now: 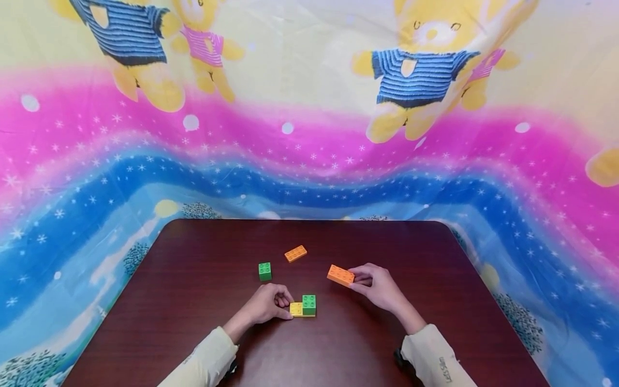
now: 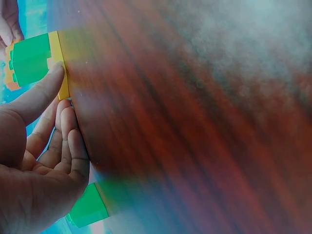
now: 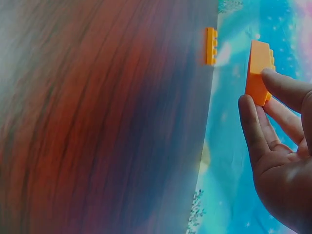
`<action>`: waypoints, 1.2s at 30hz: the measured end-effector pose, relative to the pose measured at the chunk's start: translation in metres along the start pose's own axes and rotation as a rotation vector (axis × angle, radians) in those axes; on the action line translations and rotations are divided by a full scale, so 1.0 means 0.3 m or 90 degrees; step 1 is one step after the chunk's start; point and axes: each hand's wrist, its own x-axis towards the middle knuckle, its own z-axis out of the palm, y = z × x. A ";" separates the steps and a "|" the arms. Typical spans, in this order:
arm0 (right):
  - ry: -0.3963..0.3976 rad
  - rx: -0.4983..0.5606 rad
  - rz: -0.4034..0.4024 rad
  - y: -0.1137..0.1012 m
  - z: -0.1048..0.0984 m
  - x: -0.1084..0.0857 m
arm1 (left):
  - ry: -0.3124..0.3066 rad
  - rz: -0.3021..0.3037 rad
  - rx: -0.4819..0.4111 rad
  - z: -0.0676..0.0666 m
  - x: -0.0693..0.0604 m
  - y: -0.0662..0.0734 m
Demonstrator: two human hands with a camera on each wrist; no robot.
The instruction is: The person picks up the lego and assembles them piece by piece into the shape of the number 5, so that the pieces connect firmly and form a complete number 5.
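Left hand [image 1: 267, 303]: I pinch the yellow plate [image 1: 296, 309] at its left end, my thumb on the near side, the other fingers curled in behind.
Yellow plate: flat on the table [image 1: 217, 242], its left-half studs bare.
Stacked green brick [image 1: 309, 305]: upright on the right half of the yellow plate, studs up, apart from my fingers.
Right hand [image 1: 382, 290]: I grasp the orange brick [image 1: 340, 275] by its right end between thumb and fingers.
Orange brick: held clear of the table, studs up, its long side slanting down toward my hand; it is right of the stacked green brick and farther from me, touching no other piece.
Loose green brick [image 1: 265, 272]: standing on the table just beyond my left hand, studs up, untouched.
Thin orange plate [image 1: 296, 253]: flat on the table, farthest of the pieces from me, set at a slant, studs up.
Table: dark reddish-brown with streaked grain and rounded far corners.
Cloth [image 1: 290, 145]: hung behind the table, printed with bears in striped tops, snowflakes, and pink and blue bands.
Sleeves [image 1: 205, 357]: pale, at both my wrists; the right one carries small dark lettering.
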 end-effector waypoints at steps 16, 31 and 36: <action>-0.054 0.014 -0.075 -0.106 0.076 0.013 | 0.000 -0.002 0.002 -0.003 0.004 0.007; -0.118 0.017 -0.132 -0.156 0.145 -0.011 | -0.007 -0.009 0.010 -0.002 0.002 -0.001; -0.147 0.034 -0.133 -0.165 0.162 -0.009 | -0.011 -0.013 0.014 -0.002 0.000 -0.002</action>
